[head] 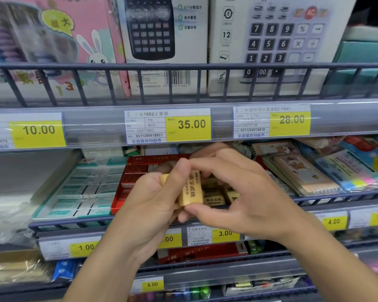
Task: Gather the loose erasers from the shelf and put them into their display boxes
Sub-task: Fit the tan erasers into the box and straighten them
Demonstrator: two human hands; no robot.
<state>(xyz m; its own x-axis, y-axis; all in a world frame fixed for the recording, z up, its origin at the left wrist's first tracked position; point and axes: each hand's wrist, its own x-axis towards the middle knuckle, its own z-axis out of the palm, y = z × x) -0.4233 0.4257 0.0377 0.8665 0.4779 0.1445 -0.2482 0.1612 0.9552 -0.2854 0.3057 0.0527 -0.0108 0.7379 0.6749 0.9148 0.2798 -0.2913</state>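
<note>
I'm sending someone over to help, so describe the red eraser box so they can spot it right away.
Find the yellow 35.00 price tag on the shelf rail; straight below it sits the red display box, with both hands in front of it holding a cream eraser. The tray left of it is teal and white; this one is red.

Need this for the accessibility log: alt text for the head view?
Both hands, left hand and right hand, hold a yellow eraser over a red display box of erasers on a store shelf, below calculator boxes.
</note>
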